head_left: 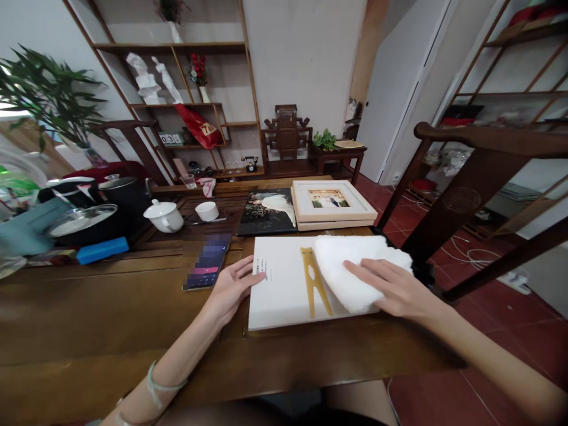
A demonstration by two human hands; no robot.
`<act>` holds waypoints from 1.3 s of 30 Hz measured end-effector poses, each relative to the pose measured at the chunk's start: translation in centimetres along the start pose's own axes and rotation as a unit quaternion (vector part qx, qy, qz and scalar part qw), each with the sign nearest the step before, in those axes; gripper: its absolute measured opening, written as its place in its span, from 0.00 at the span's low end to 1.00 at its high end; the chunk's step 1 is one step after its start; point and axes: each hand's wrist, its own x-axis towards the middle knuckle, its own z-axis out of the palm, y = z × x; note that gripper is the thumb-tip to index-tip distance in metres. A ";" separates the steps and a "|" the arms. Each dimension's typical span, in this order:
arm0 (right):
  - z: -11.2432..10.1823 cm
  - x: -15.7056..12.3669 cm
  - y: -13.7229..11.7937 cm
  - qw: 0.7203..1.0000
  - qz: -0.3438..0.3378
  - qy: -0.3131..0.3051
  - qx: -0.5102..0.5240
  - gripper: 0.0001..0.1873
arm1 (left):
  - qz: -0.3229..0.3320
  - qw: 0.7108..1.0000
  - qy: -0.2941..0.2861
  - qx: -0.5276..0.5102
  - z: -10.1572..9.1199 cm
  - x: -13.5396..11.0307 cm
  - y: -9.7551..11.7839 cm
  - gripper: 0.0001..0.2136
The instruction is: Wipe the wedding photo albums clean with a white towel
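A white flat panel (279,284), like the back of a picture frame, lies on the wooden table. It has small print and a barcode at its left edge and a yellow A-shaped piece (310,290) near its middle. My left hand (233,287) grips the panel's left edge, thumb on top and fingers along the side. On the panel's right part, my right hand (384,284) holds a fluffy white cloth (341,263), its fingers pressed over it. The cloth covers the panel's right side and touches the yellow piece.
Behind the panel lie stacked picture frames (373,212) and a dark photo panel (252,222). A phone (206,263) is left of my left hand. Farther left are a white lidded cup (163,216), a small white bowl (207,210) and a blue box (102,250). A wooden chair (470,183) stands at right.
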 end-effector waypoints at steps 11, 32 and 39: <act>-3.2 -1.6 -3.1 0.985 0.109 -0.066 0.115 0.14 | 0.163 0.974 0.091 0.131 -2.0 -4.3 3.6 0.30; -0.2 9.7 -7.1 0.970 0.118 0.065 0.202 0.29 | 0.311 0.920 0.052 0.233 0.5 -6.2 8.3 0.17; -1.6 13.0 -0.9 0.789 0.331 0.196 0.479 0.09 | 0.343 0.909 0.124 0.201 0.2 -2.1 6.6 0.31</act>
